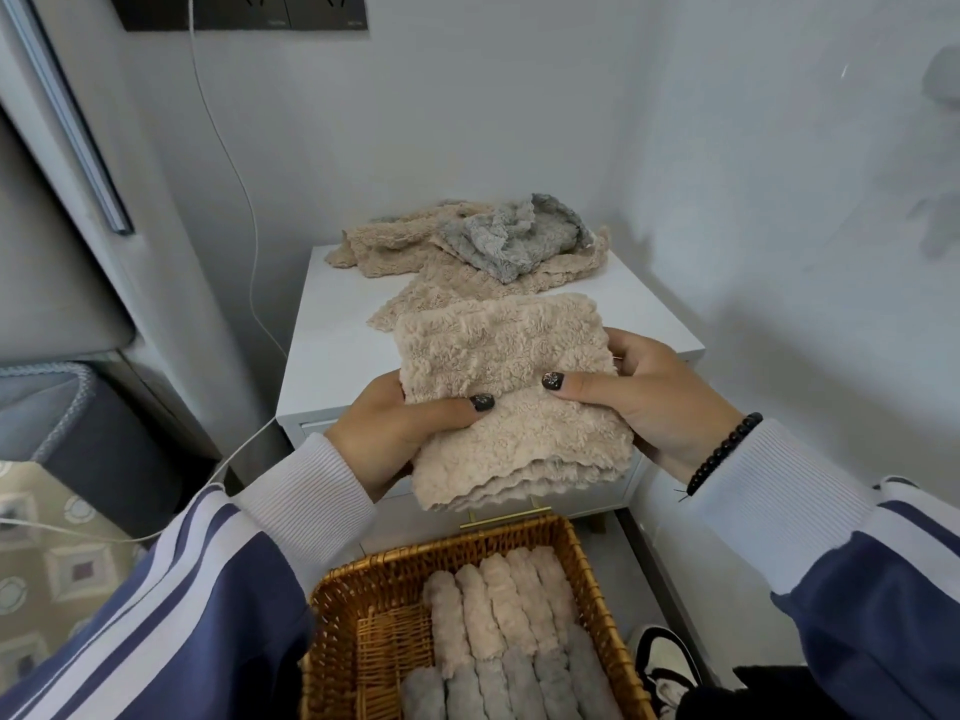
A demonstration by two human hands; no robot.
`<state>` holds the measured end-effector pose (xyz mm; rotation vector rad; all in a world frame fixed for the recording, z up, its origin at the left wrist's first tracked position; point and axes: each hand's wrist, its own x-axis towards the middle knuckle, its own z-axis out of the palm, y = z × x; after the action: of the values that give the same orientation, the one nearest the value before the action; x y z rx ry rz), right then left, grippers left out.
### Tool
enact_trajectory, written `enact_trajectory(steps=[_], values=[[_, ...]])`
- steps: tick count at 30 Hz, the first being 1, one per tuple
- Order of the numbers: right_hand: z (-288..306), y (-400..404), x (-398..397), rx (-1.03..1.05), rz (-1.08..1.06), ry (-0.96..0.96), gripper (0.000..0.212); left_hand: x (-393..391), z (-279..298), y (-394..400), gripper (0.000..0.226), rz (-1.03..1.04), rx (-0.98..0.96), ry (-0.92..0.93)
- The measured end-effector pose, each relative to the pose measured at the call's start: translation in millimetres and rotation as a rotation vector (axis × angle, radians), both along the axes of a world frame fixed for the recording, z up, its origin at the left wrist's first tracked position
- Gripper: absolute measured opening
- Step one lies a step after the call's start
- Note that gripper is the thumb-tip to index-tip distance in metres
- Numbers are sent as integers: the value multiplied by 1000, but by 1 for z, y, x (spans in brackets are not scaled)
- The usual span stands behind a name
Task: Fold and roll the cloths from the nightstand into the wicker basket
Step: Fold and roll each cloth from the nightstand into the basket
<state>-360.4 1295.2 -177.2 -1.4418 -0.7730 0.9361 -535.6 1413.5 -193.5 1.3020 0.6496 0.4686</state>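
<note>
Hidden/cut off: fingers of both hands sit behind the folded beige cloth (pixel 511 394); only the thumbs show on its front face. Near end of the wicker basket (pixel 589 574) runs off the bottom edge. Nightstand (pixel 332 335) front is mostly screened by cloth and hands; a gold drawer handle (pixel 506 518) peeks out below the cloth.
Hard to make out: number of layers in the folded cloth, though several scalloped edges stack at its lower end. How many cloths make up the loose pile cannot be counted.
Left hand (pixel 387 433): grips the cloth's left edge, thumb laid across the front, dark-painted nail.
Right hand (pixel 652 394): grips the cloth's right edge, thumb pointing inward across the front; black bead bracelet (pixel 724 452) on the wrist.
Hands relative to each other: apart, one on each side of the cloth, thumb tips near each other at its middle.
Folded beige cloth: held in the air between the hands, in front of the nightstand's near edge and above the far end of the basket.
Loose pile: beige cloths (pixel 415 252) with a grey cloth (pixel 511 236) crumpled on top, at the back of the nightstand top.
Basket contents: row of beige rolls (pixel 498 600) side by side, row of grey rolls (pixel 511 688) nearer the camera; left part of the basket floor is bare.
Surroundings: white charging cable (pixel 244 200) hanging down the wall left of the nightstand; black-and-white shoe (pixel 665 662) on the floor right of the basket.
</note>
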Motion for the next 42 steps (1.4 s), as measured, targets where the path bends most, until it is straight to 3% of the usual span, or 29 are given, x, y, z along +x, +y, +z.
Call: enact_trajectory(steps=[4,14,17,19,22,26,33,36,39,42], values=[[4,-1,1,40,78,204,47,-5,5,3,46,-6,-209,-72],[-3,0,-15,-17,166,432,53,-22,4,8,49,-28,-297,-126],[-4,1,-15,74,205,521,89,-29,4,8,48,-99,-368,-251],[-4,2,-14,118,239,535,98,-35,5,8,55,-163,-392,-293],[-5,4,-13,153,278,573,94,-45,5,11,60,-267,-427,-369],[-4,4,-13,199,307,555,67,-54,2,19,54,-378,-472,-467],[1,2,-16,166,297,547,44,-56,8,12,59,-83,-322,-339],[-1,5,-15,135,322,636,43,-54,8,12,28,2,-336,-264],[-7,11,-18,12,232,446,54,-53,7,15,27,25,-392,-197],[-15,15,-25,-103,176,80,38,-52,2,16,30,14,-322,-57]])
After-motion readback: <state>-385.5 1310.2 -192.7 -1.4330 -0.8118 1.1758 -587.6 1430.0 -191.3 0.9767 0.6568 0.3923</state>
